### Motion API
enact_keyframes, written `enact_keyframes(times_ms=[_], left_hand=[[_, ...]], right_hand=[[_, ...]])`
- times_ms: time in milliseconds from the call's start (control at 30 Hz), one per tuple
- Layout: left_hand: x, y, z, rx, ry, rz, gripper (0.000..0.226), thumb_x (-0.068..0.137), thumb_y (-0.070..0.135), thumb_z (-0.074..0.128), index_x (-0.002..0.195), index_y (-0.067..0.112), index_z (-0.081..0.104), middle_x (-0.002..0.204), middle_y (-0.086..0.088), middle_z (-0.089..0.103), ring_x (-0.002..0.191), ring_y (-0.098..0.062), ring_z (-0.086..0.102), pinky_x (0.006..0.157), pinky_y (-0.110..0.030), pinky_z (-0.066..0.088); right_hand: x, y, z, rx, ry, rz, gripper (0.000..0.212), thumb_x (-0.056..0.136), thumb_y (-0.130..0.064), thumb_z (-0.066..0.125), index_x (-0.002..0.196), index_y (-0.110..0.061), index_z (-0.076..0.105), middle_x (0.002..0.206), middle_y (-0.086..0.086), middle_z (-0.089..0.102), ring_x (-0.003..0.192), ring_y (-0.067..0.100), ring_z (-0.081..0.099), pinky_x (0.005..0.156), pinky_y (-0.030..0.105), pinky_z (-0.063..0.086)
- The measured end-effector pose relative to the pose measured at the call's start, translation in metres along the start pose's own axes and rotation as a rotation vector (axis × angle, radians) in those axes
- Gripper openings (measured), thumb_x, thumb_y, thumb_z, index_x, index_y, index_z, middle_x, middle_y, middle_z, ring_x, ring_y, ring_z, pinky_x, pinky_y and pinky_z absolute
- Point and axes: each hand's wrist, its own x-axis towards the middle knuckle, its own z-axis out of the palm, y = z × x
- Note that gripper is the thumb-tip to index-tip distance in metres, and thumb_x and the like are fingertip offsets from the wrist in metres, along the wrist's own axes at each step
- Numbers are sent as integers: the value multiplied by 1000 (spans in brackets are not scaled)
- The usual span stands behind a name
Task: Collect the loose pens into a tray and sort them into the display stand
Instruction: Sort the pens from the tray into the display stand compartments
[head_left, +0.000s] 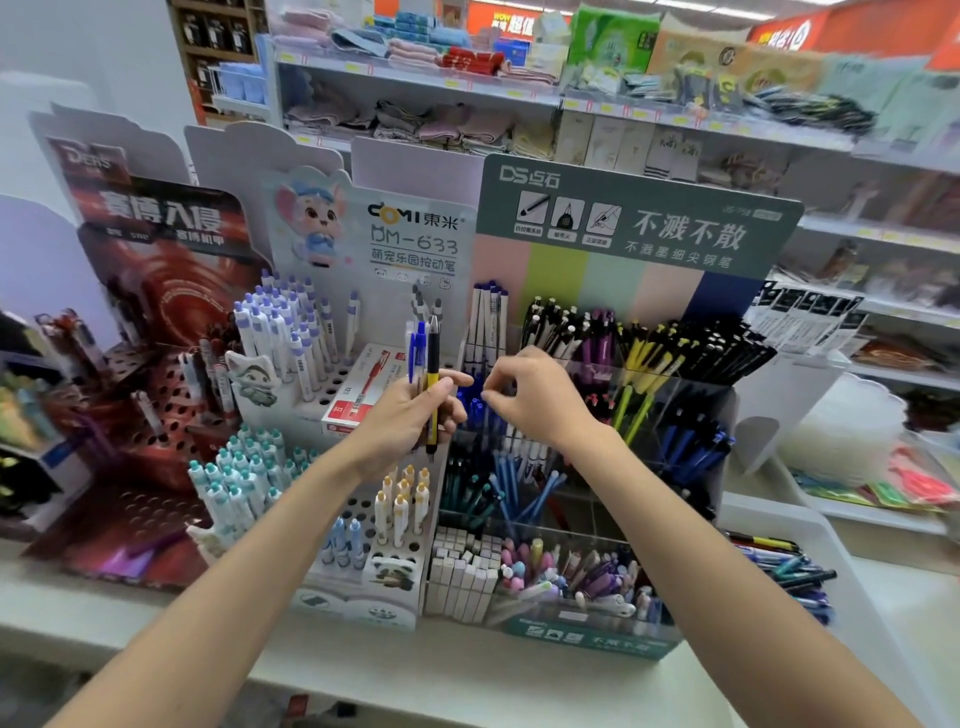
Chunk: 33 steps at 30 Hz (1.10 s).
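Item 1. Left hand (415, 410): we recorded it raised in front of the stands, fingers curled round a small bundle of pens held upright. The bundle comprised one yellow-and-black pen (432, 384), nearest the camera, and blue pens (417, 348) behind it.

Item 2. Right hand (535, 400): just beside the left, over the middle of the green display stand (639, 223). Fingers were curled, with thumb and forefinger tips close together; we could not tell whether they pinched anything.

Item 3. Green display stand: clear compartments in tiers under a green header board. We noted black pens with white caps (556, 322), yellow pens (644, 364) and black pens (727, 348) in the back row, dark blue pens (696, 447) lower right, and pastel pens (561, 571) in the front row beside small white boxes (462, 571).

Item 4. White display stand (410, 228): touching the green stand's left side, with a cartoon mouse on its header. White pens with purple tops (291, 332) stood in its holes, and a red-and-white pen box (353, 395) lay on it.

Item 5. Red display stand (156, 260): further left, blurred.

Item 6. White tray (779, 514): right of the green stand, holding loose pens (789, 571) in mixed colours.

Item 7. White desk (467, 670): carried the stands and the tray.

Item 8. Shop shelves (415, 78): behind, stocked with folded towels.
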Motion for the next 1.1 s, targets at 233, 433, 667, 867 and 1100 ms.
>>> enact_keyframes(times_ms=[233,433,667,867,1100], left_hand=[[2,6,10,-67,7,9,28,102,25,47,113,9,68,83,-5,69,79,-18,66,78,-32,60],[17,29,53,133,95,238,33,104,26,42,106,7,69,51,18,58,52,3,52,57,-11,41],[43,33,105,-18,102,234,20,97,28,57,98,16,73,60,7,58,54,-3,49,51,-15,41],[46,26,141,64,16,162,40,94,48,53,94,8,56,58,9,34,48,-7,28,47,-23,24],[55,17,165,-58,58,-28,18,98,12,31,83,20,28,69,5,33,54,-7,25,48,-23,19]], right_hand=[[-13,-7,-13,353,232,60,14,92,-12,63,102,-13,73,92,-3,71,86,10,62,78,19,49],[-36,4,-34,534,299,120,8,90,-9,65,93,-12,72,83,-1,71,76,11,66,70,20,52],[-74,35,-61,569,266,162,28,83,-12,78,108,-16,67,97,-1,70,91,10,67,85,23,54],[-91,67,-109,671,493,268,12,91,-9,68,102,-13,72,79,5,70,64,10,59,57,21,46],[-72,106,-164,353,577,238,27,95,-6,55,120,-5,66,101,6,66,86,14,59,80,22,47]])
